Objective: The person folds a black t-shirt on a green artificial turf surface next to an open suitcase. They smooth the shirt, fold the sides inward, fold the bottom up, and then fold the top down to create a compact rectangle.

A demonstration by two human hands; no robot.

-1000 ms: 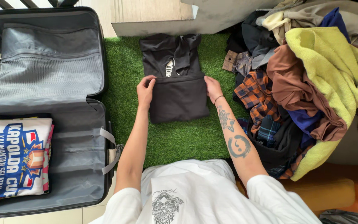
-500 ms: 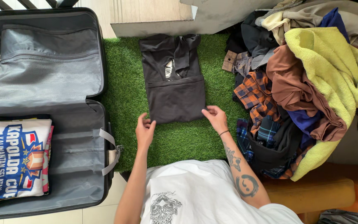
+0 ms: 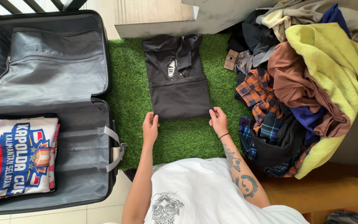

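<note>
Two hands meet the near corners of a folded black shirt (image 3: 180, 93) lying on green artificial turf (image 3: 187, 139): left hand (image 3: 150, 127) and right hand (image 3: 218, 120), each grip pinching a corner. Left of the left grip lies an open suitcase (image 3: 79, 166); right of the right grip, a clothes pile (image 3: 311, 83).

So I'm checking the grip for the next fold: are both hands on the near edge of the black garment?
Touching. The head view shows the left hand and the right hand with fingertips on the near corners of the folded black garment.
</note>
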